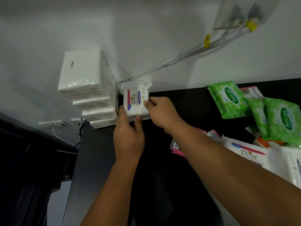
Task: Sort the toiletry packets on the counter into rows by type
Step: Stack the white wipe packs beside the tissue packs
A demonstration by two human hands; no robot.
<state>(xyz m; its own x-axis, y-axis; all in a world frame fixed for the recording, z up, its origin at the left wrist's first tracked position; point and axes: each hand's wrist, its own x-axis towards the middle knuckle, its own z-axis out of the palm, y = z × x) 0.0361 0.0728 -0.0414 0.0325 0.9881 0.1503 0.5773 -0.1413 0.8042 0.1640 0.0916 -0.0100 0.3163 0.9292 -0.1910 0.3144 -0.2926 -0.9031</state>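
A white Dove packet (135, 101) lies at the back left of the black counter (179, 108), against the wall, on top of other white packets. My left hand (128, 132) grips its left and near edges. My right hand (161, 111) pinches its right edge. To the left stands a stack of white tissue packs (84, 82). Green Sanicare packets (228, 98) lie at the right, another (283, 119) nearer. More Dove packets (249, 154) lie at the near right, behind my right forearm.
Pink-edged and silver sachets (175, 146) lie by my right forearm. An orange packet (265, 143) peeks out under the green ones. White cables (179, 61) run along the wall to the counter's back corner. The counter's left edge (76, 152) drops to a dark floor area.
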